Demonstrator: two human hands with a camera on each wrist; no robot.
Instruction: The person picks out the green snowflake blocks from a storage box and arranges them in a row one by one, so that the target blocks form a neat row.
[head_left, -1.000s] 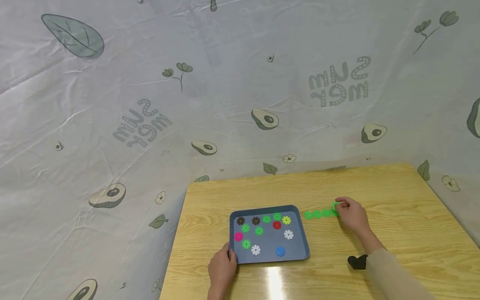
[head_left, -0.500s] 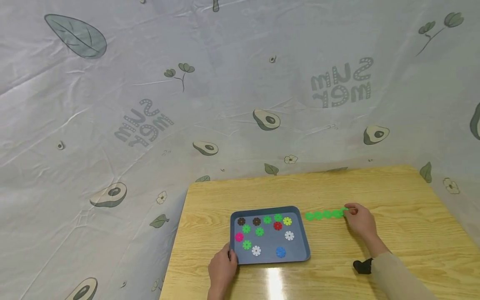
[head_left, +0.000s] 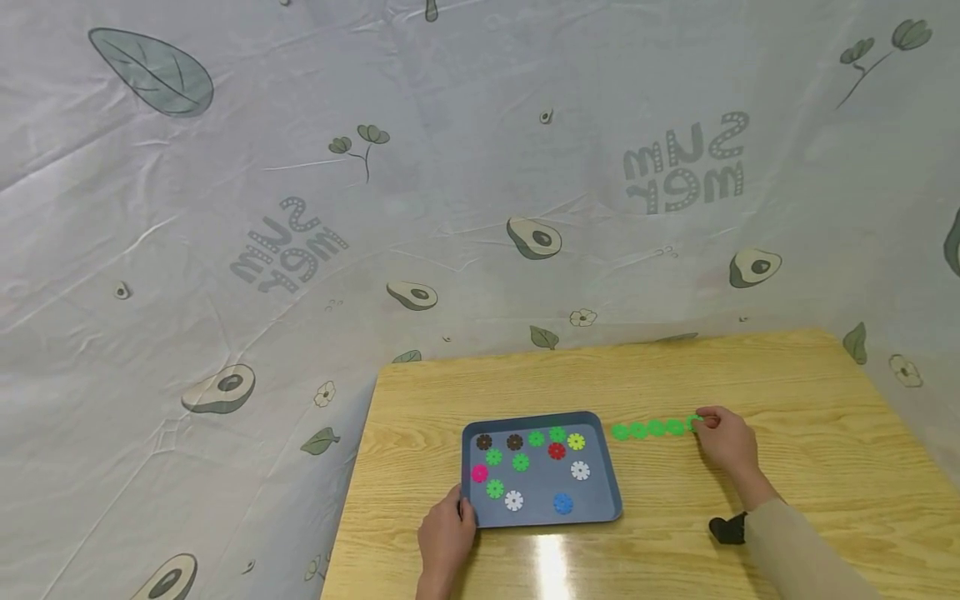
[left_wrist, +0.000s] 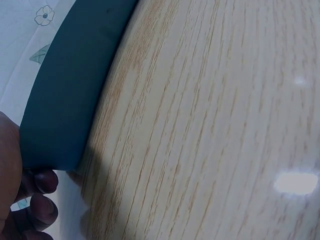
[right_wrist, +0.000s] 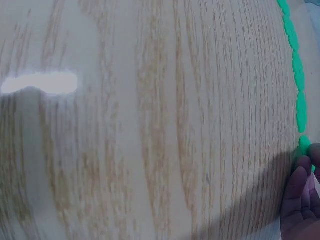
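The right hand (head_left: 729,442) pinches a bright green, notched round disc (head_left: 693,423) at the right end of a left-to-right row of four matching green discs (head_left: 657,427); the left hand (head_left: 446,535) grips the blue-grey rectangular tray (head_left: 536,490) farther left, at its near-left corner.

Head view evenly lit, glare (head_left: 552,562) on tabletop (head_left: 660,500); wrist views cooler, soft, shadow (right_wrist: 255,197) low.

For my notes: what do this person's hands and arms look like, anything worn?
No gloves on the left hand or right hand. The right sleeve is plain beige, with a black piece jutting out beside it; no left sleeve shows.
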